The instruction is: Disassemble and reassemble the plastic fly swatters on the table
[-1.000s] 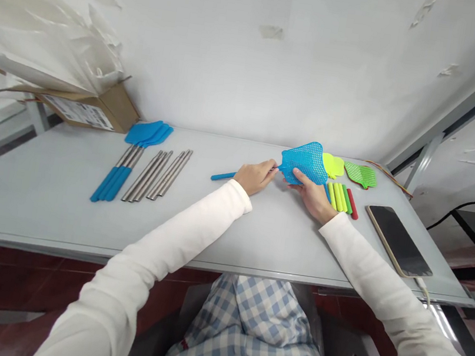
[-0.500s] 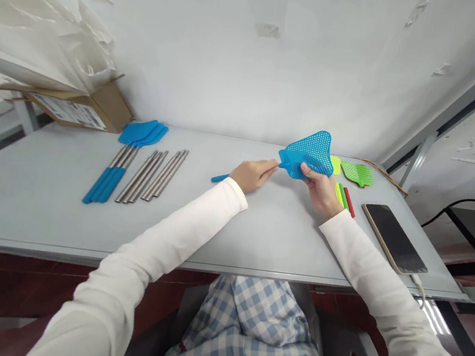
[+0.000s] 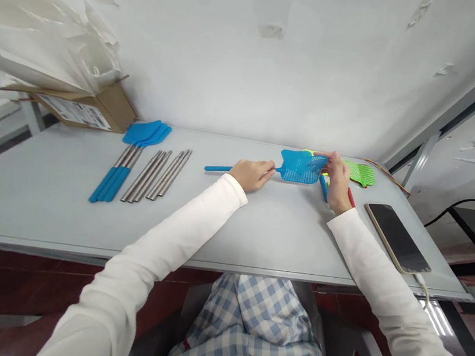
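My left hand [image 3: 252,174] is closed around the thin shaft of a blue fly swatter [image 3: 299,168], just below its perforated head. The swatter's blue grip [image 3: 217,168] sticks out to the left of that hand. At the right edge of the head is my right hand [image 3: 337,184], its fingers bent around the edge and partly hidden. Below this hand lie a short blue stick [image 3: 324,188] and a red handle [image 3: 351,197]. Behind it rests a green swatter head [image 3: 362,174], and a bit of yellow shows there too.
To the left lie blue swatters [image 3: 110,183] with metal shafts and several bare metal tubes [image 3: 146,176]. A cardboard box [image 3: 105,107] stands at the back left. A phone [image 3: 397,237] with a white cable lies at the right on the grey table [image 3: 255,240].
The swatter head has come down and levelled out. My right hand has shifted from the head's lower face to its right edge. More of the grip shows left of my left hand.
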`<state>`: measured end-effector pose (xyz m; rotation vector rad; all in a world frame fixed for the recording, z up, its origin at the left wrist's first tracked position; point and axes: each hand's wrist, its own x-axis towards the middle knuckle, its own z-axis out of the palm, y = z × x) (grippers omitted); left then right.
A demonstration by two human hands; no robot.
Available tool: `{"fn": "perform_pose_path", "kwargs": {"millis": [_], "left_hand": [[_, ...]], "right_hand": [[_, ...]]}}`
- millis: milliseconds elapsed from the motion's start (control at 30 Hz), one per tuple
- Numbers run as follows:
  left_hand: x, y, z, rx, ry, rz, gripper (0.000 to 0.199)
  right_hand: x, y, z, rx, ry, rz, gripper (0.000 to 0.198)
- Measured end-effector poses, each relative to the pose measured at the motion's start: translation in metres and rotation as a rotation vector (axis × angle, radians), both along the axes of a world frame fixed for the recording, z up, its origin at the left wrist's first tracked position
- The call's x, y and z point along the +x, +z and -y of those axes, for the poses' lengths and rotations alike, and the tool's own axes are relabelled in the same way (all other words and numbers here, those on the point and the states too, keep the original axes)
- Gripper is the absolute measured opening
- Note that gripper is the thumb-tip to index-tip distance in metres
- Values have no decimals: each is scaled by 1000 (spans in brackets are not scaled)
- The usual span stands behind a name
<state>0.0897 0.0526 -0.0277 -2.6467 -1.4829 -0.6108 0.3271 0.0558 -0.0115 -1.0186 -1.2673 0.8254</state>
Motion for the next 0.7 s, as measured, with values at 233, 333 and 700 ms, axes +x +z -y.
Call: {"fn": "perform_pose_path", "kwargs": {"millis": [233, 333, 700], "left_hand": [[31, 0, 21, -18, -105, 11, 30], [37, -3, 25, -27, -112, 13, 30], [25, -4, 17, -148, -117, -69, 34]], "right_hand": [[-17, -9, 7, 205, -417, 8, 59], [-14, -8, 3, 241, -452, -49, 61], [-19, -18, 2, 183, -417, -45, 62]]}}
